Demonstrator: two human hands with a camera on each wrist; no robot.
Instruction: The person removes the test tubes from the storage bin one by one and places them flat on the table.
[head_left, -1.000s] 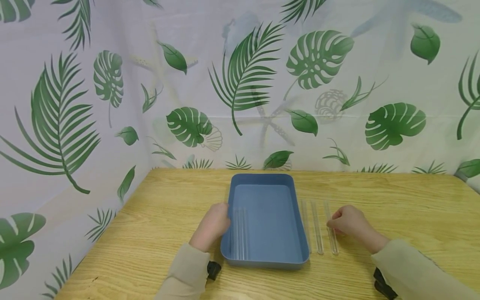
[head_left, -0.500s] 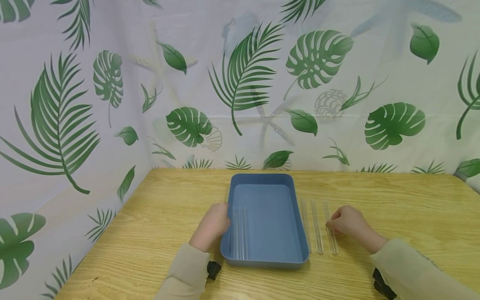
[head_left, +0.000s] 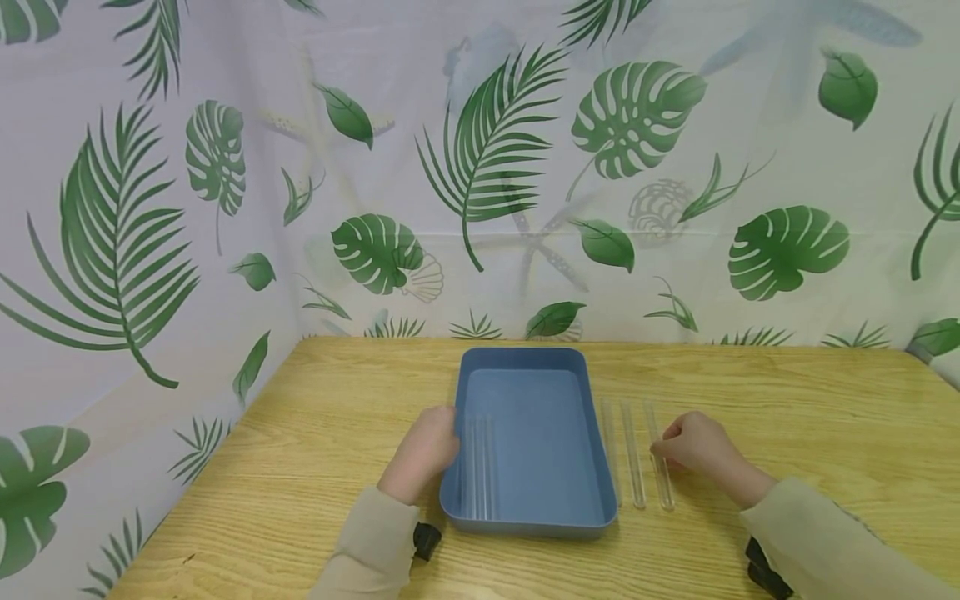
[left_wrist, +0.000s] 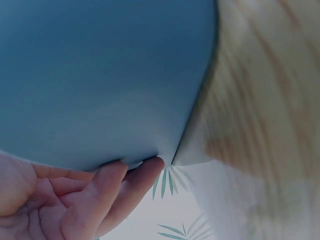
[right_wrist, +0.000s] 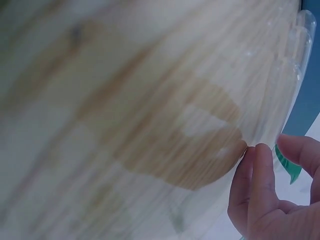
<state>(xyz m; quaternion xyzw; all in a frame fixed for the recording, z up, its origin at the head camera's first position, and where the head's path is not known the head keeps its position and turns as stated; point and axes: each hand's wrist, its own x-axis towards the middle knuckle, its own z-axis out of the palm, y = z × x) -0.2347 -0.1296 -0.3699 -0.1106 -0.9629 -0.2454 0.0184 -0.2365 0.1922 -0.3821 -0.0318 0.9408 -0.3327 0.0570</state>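
A blue rectangular tray lies on the table, with several clear test tubes side by side along its left wall. At the tray's left rim, my left hand grips the wall; the left wrist view has its fingertips against the outer side. To the right of the tray lie three more clear test tubes in a row. My right hand pinches the rightmost test tube between thumb and fingers, near its middle. Rounded ends of these tubes point toward me.
A wood-grain table carries everything. The middle test tube and the one nearest the tray lie close together by the tray's right wall. A leaf-printed curtain bounds the table at the back and left.
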